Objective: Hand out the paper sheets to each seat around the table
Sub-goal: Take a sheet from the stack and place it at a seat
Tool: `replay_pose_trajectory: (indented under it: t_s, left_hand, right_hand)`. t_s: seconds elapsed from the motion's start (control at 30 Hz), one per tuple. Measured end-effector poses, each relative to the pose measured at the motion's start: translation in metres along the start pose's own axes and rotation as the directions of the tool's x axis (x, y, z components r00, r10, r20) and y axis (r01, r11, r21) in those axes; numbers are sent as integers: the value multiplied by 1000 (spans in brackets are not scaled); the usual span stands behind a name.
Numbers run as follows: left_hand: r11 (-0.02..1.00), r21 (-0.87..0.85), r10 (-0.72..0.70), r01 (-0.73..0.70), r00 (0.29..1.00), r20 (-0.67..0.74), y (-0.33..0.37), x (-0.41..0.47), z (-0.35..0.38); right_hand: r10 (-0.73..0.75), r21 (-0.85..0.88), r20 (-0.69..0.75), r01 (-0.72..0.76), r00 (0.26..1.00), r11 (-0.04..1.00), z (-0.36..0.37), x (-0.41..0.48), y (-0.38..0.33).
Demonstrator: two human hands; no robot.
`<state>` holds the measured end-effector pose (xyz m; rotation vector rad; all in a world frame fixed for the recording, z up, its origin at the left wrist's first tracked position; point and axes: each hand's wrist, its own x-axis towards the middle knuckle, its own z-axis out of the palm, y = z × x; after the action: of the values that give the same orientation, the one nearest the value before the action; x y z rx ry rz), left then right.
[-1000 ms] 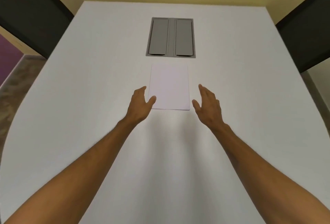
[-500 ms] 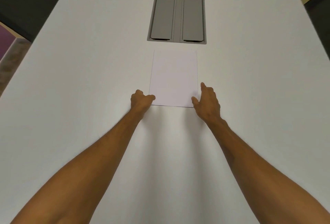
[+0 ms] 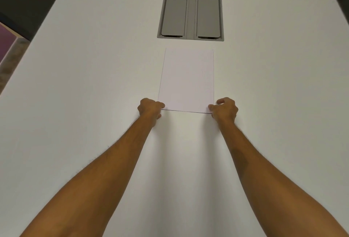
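We see the paper stack [image 3: 187, 80] flat on the white table [image 3: 85, 95], just below the grey cable hatch [image 3: 190, 12]. Our left hand [image 3: 150, 109] and right hand [image 3: 224, 110] pinch its near corners. A dark chair [image 3: 26, 4] stands far left.

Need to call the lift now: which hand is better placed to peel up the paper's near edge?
Slightly the right hand: its thumb and fingers visibly pinch the near right corner of the paper stack. The left hand is curled at the near left corner, its grip hidden. Both sit about equally close.
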<state>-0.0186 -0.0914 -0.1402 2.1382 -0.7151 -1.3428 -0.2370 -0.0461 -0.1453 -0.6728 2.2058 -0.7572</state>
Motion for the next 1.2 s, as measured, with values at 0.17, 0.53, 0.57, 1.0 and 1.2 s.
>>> replay_pose_trajectory:
  t_s: [0.17, 0.53, 0.57, 1.0, 1.2]
  left_hand:
    - [1000, -8, -8, 8, 999, -40, -2, 1, -1]
    - [999, 11, 52, -51, 995, -82, -8, -1, -2]
    - [998, 20, 66, -64, 993, -94, -9, -1, -2]
    - [986, -152, 86, -76, 994, 62, -14, -9, -1]
    - [971, -215, 118, -100, 990, 73, -16, -17, -3]
  right_hand:
    - [80, 85, -14, -79, 997, 993, -2, 1, -3]
    - [69, 59, -46, -66, 997, 996, -5, 0, 2]
    - [66, 64, -51, -62, 997, 996, -6, -1, 2]
    - [85, 125, -87, -74, 993, 989, -12, -10, 7]
    - [53, 223, -70, -37, 996, 974, -23, -14, 12]
